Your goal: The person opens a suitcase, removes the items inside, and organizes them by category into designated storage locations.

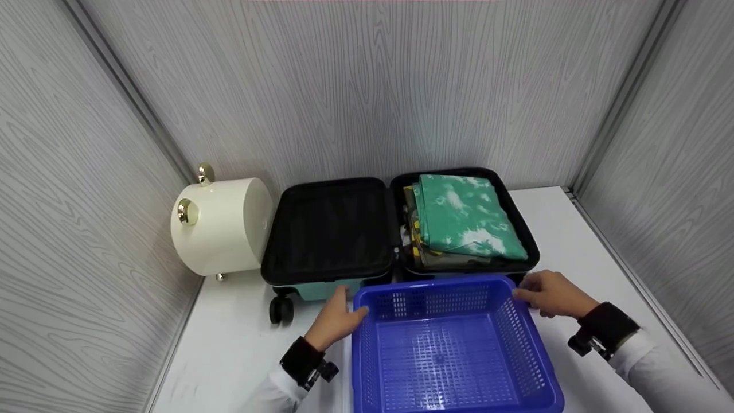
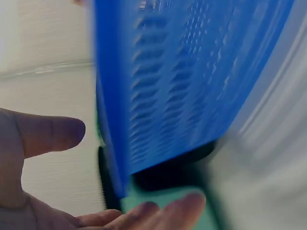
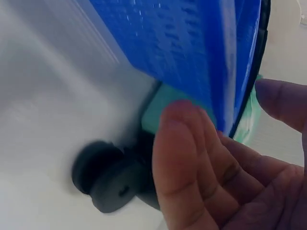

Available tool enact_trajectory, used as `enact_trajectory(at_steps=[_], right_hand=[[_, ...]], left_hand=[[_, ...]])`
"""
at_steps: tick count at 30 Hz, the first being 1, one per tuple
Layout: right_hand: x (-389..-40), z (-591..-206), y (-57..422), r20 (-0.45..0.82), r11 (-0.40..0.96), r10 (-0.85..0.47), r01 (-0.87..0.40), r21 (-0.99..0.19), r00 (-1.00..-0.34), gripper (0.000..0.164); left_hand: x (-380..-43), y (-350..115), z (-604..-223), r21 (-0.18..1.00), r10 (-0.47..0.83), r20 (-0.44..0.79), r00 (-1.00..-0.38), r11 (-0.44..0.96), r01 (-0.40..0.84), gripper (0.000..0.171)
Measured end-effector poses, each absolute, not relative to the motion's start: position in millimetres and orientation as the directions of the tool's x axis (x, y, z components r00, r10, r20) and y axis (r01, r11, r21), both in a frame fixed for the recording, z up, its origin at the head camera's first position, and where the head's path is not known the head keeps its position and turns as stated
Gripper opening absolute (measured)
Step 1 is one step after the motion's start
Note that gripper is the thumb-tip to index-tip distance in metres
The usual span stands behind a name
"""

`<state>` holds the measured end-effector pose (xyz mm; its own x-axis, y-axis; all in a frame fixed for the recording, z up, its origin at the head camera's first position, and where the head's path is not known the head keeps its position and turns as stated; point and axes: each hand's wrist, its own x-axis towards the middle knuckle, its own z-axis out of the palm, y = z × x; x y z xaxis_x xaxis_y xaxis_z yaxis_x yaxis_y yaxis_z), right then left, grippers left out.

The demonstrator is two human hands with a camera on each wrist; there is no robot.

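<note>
A blue plastic basket (image 1: 447,355) with perforated sides stands in front of an open suitcase (image 1: 332,229); nothing lies in it. My left hand (image 1: 335,321) is at the basket's far left corner, thumb and fingers spread on either side of the rim with a gap in the left wrist view. At the far right corner is my right hand (image 1: 556,293). Its thumb stands off the rim in the right wrist view, and its loosely bent fingers (image 3: 177,153) lie close to the outer wall; contact is unclear. A folded green and white cloth (image 1: 467,218) tops the suitcase's right half.
A cream drum-shaped object (image 1: 221,226) with gold knobs lies left of the suitcase. Patterned folded fabric (image 1: 453,261) sits under the green cloth. Black wheels (image 1: 281,310) jut from the suitcase's front. Grey panels (image 1: 367,92) enclose the white table (image 1: 229,344) at the back and sides.
</note>
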<state>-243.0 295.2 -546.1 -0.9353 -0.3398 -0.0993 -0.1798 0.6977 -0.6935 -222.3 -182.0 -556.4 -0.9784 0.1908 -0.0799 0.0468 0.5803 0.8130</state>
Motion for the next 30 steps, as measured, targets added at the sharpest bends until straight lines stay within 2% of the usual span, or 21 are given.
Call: enact_trajectory(at_steps=[5, 7, 11, 14, 20, 26, 30], right_hand=[[-267, -526, 292, 0.058, 0.803, -0.22, -0.214, -0.557, -0.974, 0.04], [-279, -520, 289, 0.107, 0.835, -0.204, -0.23, -0.5, -0.973, 0.045], [-301, -515, 278, 0.151, 0.881, -0.21, -0.254, -0.398, -0.966, 0.054], [-315, -515, 268, 0.167, 0.901, -0.233, -0.278, -0.334, -0.958, 0.058], [-342, -521, 248, 0.167, 0.925, -0.304, -0.332, -0.185, -0.938, 0.066], [-358, -528, 232, 0.13, 0.926, -0.362, -0.372, -0.069, -0.923, 0.066], [-361, -529, 223, 0.115, 0.913, -0.4, -0.406, -0.033, -0.909, 0.064]], left_hand=[[-251, -166, -524, 0.788, 0.164, 0.086, -0.983, 0.592, 0.168, 0.047], [-265, -156, -515, 0.794, 0.18, 0.113, -0.977, 0.575, 0.198, 0.04], [-293, -134, -502, 0.821, 0.209, 0.09, -0.974, 0.538, 0.192, 0.034], [-312, -115, -495, 0.887, 0.221, 0.0, -0.975, 0.45, 0.102, 0.034], [-344, -79, -492, 0.954, 0.256, -0.231, -0.939, 0.25, -0.166, 0.047], [-360, -55, -499, 0.928, 0.305, -0.371, -0.877, 0.165, -0.335, 0.072], [-366, -46, -505, 0.908, 0.293, -0.418, -0.86, 0.099, -0.407, 0.086]])
